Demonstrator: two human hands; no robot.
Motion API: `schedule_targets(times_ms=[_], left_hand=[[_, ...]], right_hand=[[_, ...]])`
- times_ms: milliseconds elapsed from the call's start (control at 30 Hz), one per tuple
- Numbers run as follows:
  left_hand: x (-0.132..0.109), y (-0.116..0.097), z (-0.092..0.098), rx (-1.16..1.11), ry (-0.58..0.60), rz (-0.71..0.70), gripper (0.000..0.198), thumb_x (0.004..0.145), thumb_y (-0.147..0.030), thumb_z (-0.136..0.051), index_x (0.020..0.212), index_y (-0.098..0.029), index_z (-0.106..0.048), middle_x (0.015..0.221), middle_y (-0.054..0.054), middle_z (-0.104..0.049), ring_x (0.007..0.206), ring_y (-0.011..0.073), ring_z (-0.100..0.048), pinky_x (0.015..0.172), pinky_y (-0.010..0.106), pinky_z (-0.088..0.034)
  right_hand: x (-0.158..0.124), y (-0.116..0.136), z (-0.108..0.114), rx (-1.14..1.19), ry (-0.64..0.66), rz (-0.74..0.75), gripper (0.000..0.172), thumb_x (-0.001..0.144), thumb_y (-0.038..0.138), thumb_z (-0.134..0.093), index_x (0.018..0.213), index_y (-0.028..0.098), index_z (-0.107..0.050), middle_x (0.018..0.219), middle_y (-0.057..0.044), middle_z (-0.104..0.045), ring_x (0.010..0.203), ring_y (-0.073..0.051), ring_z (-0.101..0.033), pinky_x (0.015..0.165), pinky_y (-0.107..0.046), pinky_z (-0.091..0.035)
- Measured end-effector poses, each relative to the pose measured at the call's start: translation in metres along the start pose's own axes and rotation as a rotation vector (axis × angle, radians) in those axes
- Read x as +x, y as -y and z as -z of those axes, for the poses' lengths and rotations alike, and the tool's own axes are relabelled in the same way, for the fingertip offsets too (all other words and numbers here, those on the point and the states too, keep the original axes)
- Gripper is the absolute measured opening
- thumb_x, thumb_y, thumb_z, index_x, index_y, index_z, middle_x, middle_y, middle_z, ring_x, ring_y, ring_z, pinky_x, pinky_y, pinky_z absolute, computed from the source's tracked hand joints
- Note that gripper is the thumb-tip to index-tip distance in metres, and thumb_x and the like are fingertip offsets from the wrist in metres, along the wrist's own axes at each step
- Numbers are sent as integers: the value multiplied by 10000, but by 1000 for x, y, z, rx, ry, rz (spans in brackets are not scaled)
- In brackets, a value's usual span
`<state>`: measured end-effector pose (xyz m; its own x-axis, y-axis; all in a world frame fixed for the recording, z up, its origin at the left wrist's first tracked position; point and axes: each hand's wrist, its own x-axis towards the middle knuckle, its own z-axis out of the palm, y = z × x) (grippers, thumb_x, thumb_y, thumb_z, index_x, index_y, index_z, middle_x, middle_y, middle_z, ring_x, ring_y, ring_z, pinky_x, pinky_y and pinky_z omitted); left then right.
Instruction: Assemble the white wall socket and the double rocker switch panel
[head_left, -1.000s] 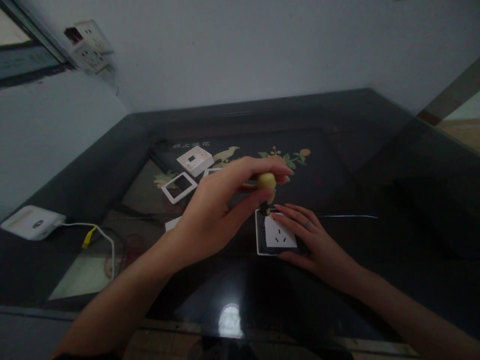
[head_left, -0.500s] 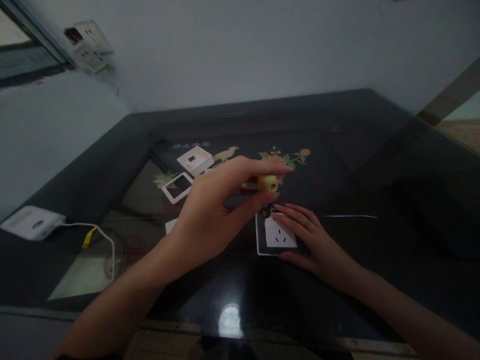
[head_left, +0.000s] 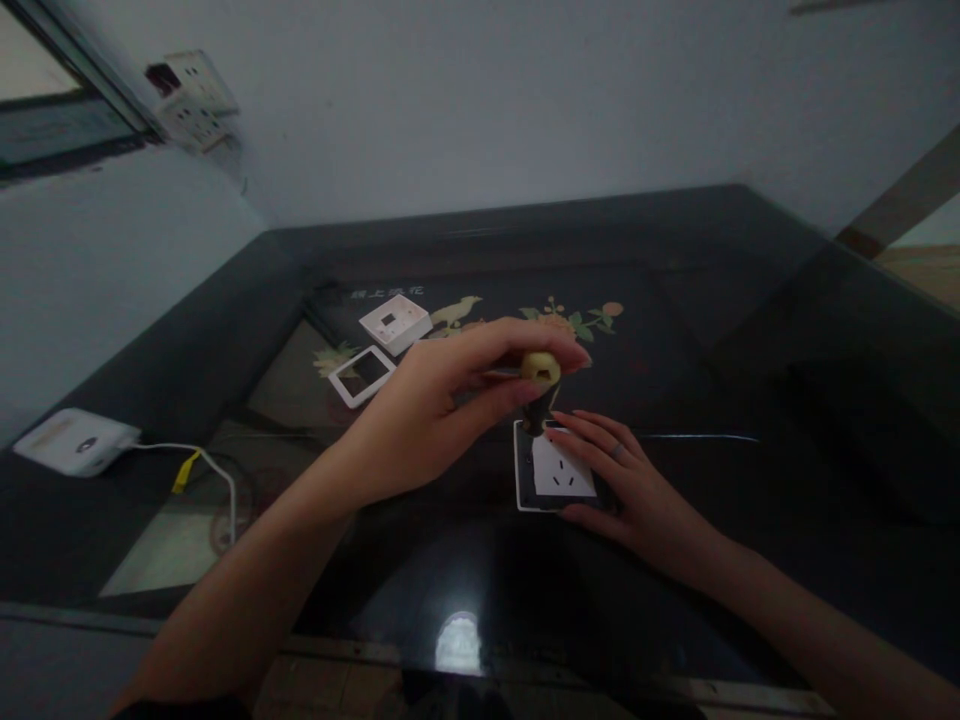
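Observation:
My left hand is closed around a screwdriver with a yellow and dark handle, held upright with its butt end toward me. Its lower end stands over the top left part of a wall socket, and its tip is hidden. The socket has a white centre with slots, set in a dark frame with a white rim, and lies flat on the table. From the right, my right hand, wearing a ring, grips the socket's edge, fingers on top and thumb at the near side.
A white back box and a white cover frame lie beyond my left hand on the glossy dark table. At far left sits a white device with a white cable. Sockets are mounted on the wall.
My left fingers have shifted slightly on the screwdriver handle, so more of its dark part shows. The right hand keeps its place on the socket. The view has moved a little.

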<state>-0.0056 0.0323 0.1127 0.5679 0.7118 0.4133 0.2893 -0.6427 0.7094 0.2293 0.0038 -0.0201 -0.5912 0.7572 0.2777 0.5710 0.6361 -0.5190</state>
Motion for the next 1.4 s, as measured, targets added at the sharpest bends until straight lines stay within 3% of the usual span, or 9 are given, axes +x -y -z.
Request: schedule_targets(times_ms=[100,200,300,433,533,667,900,1033,1400], left_hand=[[0,5,4,96,-21,-41,245,942,-139,-536,1159,-217,-621,1178,41,-687,1114,171,-637,953,289,-514],[0,7,12,215,-100,-41,182,901,-165,-608,1073,-205,-650,1051,37,-711,954,163,-667,827,277,-540],[-1,7,24,160,-295,-7,133,863,-176,-664,991,-209,-653,949,14,-699,779,123,-665,639,214,-543],[-1,18,31,80,-494,81,211,809,-154,-710,996,-211,-630,930,-2,-672,751,119,-675,598,195,-574],[2,37,22,208,-363,201,267,784,-119,-705,1035,-186,-640,967,24,-655,797,151,-675,644,243,-595],[5,58,-2,519,-124,204,235,832,-78,-634,1037,-181,-680,981,50,-620,911,193,-645,757,322,-579],[2,66,-26,631,103,247,261,885,-75,-581,1128,-165,-611,1138,82,-635,1072,238,-622,929,391,-514],[-2,70,-37,695,261,285,342,923,-109,-533,1260,-164,-516,1192,99,-626,1083,250,-631,909,377,-527],[-7,79,-52,770,346,284,327,929,-130,-522,1253,-181,-520,1154,94,-640,1085,270,-626,853,383,-558]], right_hand=[[0,-1,-1,7,-1,-6,650,875,373,-630,1451,299,-338,1512,-89,-395,1372,-307,-306,1081,-582,-391],[0,-1,-1,17,1,-10,652,872,366,-635,1448,296,-338,1507,-93,-401,1369,-306,-309,1081,-583,-389],[-1,-2,-2,23,7,-19,657,872,361,-636,1451,285,-335,1514,-98,-394,1376,-303,-302,1084,-576,-389],[-2,-2,-2,28,17,-36,650,874,372,-628,1451,276,-346,1529,-94,-381,1387,-297,-297,1090,-562,-390],[-2,-1,-2,24,32,-45,650,880,398,-616,1456,270,-344,1532,-92,-379,1393,-296,-293,1092,-564,-387],[-1,0,0,13,40,-54,661,873,430,-617,1457,272,-353,1529,-91,-389,1392,-302,-301,1091,-566,-388],[-1,0,1,-13,51,-40,638,887,425,-597,1452,245,-362,1536,-99,-375,1395,-307,-289,1091,-566,-389],[-3,0,1,-8,36,-43,653,871,419,-622,1451,264,-364,1526,-99,-390,1390,-316,-306,1078,-574,-403],[-4,0,5,78,-10,-55,720,834,384,-678,1451,318,-312,1466,-80,-457,1358,-298,-358,1077,-573,-404]])
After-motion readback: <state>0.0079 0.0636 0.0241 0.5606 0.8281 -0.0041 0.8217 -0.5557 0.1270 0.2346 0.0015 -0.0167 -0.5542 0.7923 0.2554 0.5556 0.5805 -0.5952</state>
